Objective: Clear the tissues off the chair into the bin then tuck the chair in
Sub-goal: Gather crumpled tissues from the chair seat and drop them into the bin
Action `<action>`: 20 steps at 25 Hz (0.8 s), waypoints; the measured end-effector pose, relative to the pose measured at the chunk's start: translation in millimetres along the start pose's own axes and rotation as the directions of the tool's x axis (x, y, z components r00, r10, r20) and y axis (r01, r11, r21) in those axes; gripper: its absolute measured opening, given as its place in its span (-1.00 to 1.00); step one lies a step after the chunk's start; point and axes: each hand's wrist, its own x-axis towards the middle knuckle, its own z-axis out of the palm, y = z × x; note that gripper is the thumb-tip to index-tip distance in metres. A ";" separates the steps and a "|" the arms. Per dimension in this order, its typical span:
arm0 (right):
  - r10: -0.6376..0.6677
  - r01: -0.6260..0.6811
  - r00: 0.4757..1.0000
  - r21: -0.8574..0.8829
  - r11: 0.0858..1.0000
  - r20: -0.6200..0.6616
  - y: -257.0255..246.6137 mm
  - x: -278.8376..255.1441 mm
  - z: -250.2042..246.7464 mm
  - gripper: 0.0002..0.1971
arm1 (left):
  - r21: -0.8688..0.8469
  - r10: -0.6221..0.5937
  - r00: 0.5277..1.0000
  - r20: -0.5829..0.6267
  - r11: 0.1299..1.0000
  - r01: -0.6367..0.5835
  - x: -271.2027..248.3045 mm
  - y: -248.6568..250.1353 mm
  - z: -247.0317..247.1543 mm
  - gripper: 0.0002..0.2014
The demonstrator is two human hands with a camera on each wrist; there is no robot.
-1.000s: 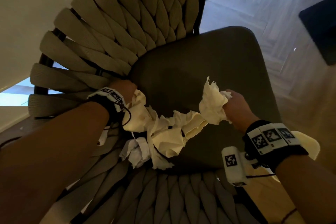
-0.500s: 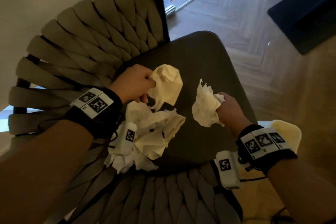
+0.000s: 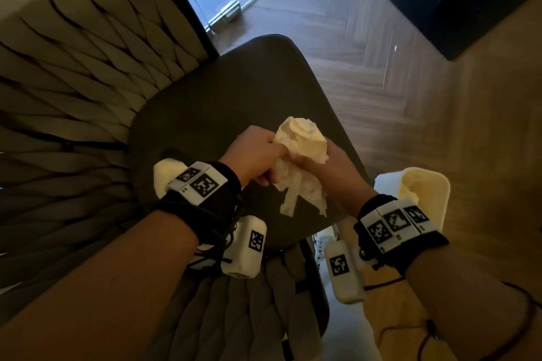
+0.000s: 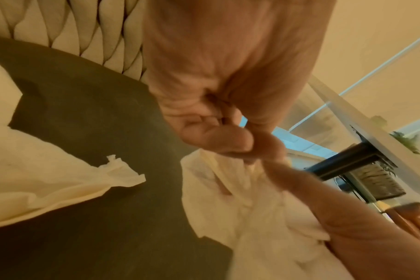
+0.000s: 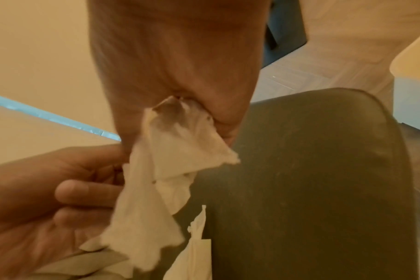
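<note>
Occlusions first: head view, left wrist band covers most of another tissue [image 3: 168,174] on the seat at 9 o'clock of the hands, only a pale corner shows. Bin [image 3: 422,193] at 3 o'clock of the chair [image 3: 234,91], partly behind the right wrist band, contents unreadable. Left wrist view is blurred at the fingertips; a loose tissue lies flat on the dark seat at its 8 o'clock edge, cut off by the frame.

Hands: left hand [image 3: 258,155] and right hand [image 3: 331,167] meet over the front half of the seat, both curled tight on one wad of tissues [image 3: 299,141]. Crumpled top sticks out at 12 o'clock above the knuckles, tails hang down at 6 o'clock, off the seat surface. Right wrist view: tissue pinched between thumb and fingers, left-hand fingers [image 5: 74,191] curled alongside at 8 o'clock.
</note>
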 end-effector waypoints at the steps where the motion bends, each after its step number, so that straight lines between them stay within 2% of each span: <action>1: -0.019 0.019 1.000 -0.007 1.000 -0.018 2.8 -3.4 -7.1 -0.67 | -0.004 0.026 1.000 0.010 1.000 -0.025 1.5 4.7 7.1 -0.87; 4: -0.045 0.054 0.992 0.074 0.996 -0.119 17.5 -14.3 -41.3 -0.77 | -0.001 0.118 0.992 0.050 0.993 -0.118 5.4 21.9 37.5 -0.87; 6: -0.026 0.066 0.956 0.128 0.990 -0.291 40.6 -22.9 -85.6 -0.79 | 0.011 0.144 0.986 0.080 0.989 -0.145 13.8 37.6 70.0 -0.81; 7: -0.007 0.059 0.921 0.121 0.991 -0.389 54.1 -24.2 -101.5 -0.85 | 0.014 0.136 0.988 0.078 0.990 -0.138 15.8 37.4 77.0 -0.77; 9: 0.075 -0.016 0.804 0.106 0.994 -0.589 93.1 -28.8 -156.1 -0.95 | 0.024 0.141 0.984 0.110 0.989 -0.145 27.1 47.7 108.6 -0.75; 11: 0.214 -0.159 0.694 0.144 0.977 -0.688 138.3 -27.6 -197.9 -0.84 | 0.044 0.166 0.975 0.147 0.984 -0.174 37.6 52.8 134.3 -0.80; 14: 0.450 -0.458 0.534 0.202 0.865 -0.716 203.3 -15.0 -244.2 -0.56 | 0.064 0.230 0.958 0.170 0.968 -0.243 63.8 64.0 178.5 -0.86; 15: 0.497 -0.532 0.508 0.197 0.823 -0.704 222.1 -7.6 -252.6 -0.52 | 0.069 0.247 0.955 0.161 0.963 -0.261 72.6 65.9 188.9 -0.87; 17: 0.542 -0.597 0.520 0.173 0.783 -0.660 251.6 9.1 -263.2 -0.45 | 0.076 0.265 0.956 0.127 0.958 -0.276 89.1 66.5 203.0 -0.87; 20: 0.621 -0.650 0.543 0.186 0.737 -0.565 271.3 16.6 -269.3 -0.21 | 0.089 0.270 0.959 0.081 0.957 -0.277 101.0 58.8 209.9 -0.86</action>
